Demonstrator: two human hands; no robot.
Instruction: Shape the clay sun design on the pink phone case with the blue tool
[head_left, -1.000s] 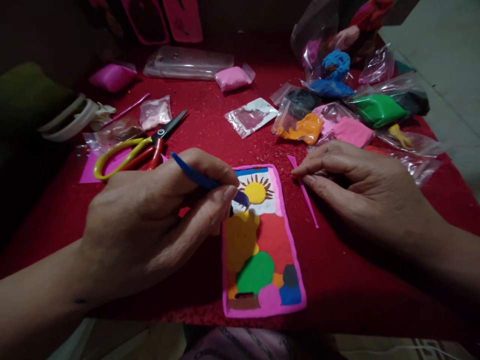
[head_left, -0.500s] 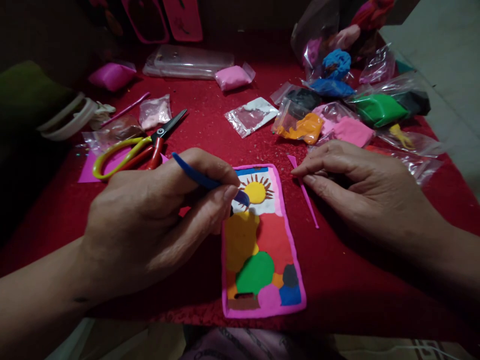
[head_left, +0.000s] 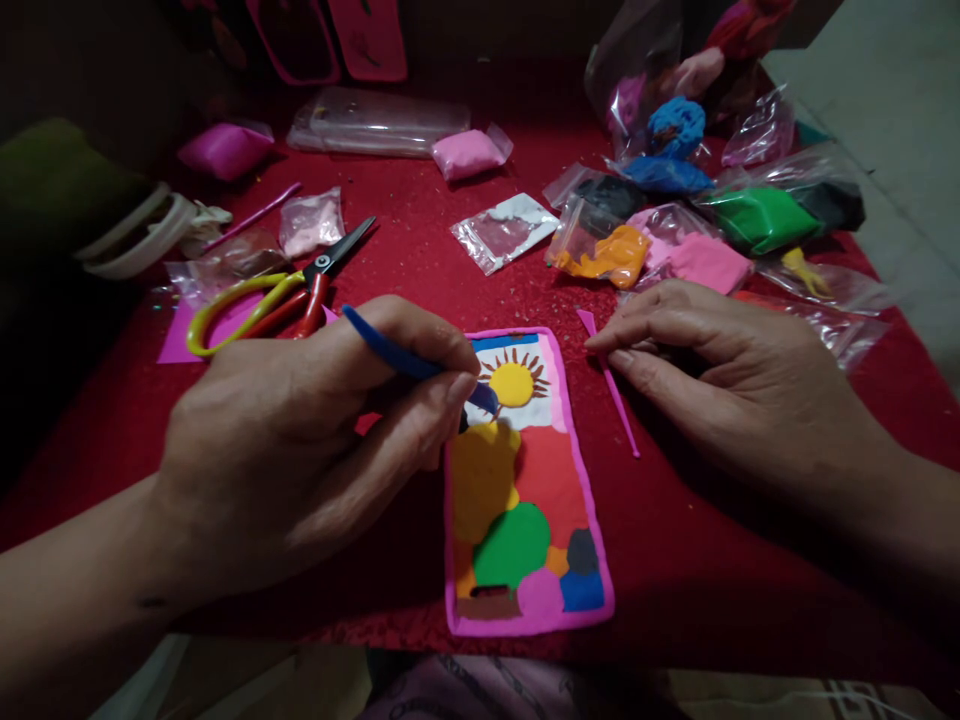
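Pinched in my left hand is a blue modelling tool, its flat tip over the white part beside the sun. Beneath that tip lies a phone case covered in coloured clay, with a pink rim, a yellow sun with brown rays, and red, yellow, green and blue patches. My left fingers hide its upper left edge. To the right of the case, my right hand holds a thin pink modelling tool between thumb and fingertips, its narrow end pointing down toward me.
Yellow-and-red scissors lie beyond my left hand. Bags of clay in orange, pink, green and other colours crowd the right back. Clear phone cases and a pink clay bag lie at the back.
Both hands keep their grips and positions nearly unchanged. The whole view has shifted very slightly; the blue tool's tip stays over the white part.
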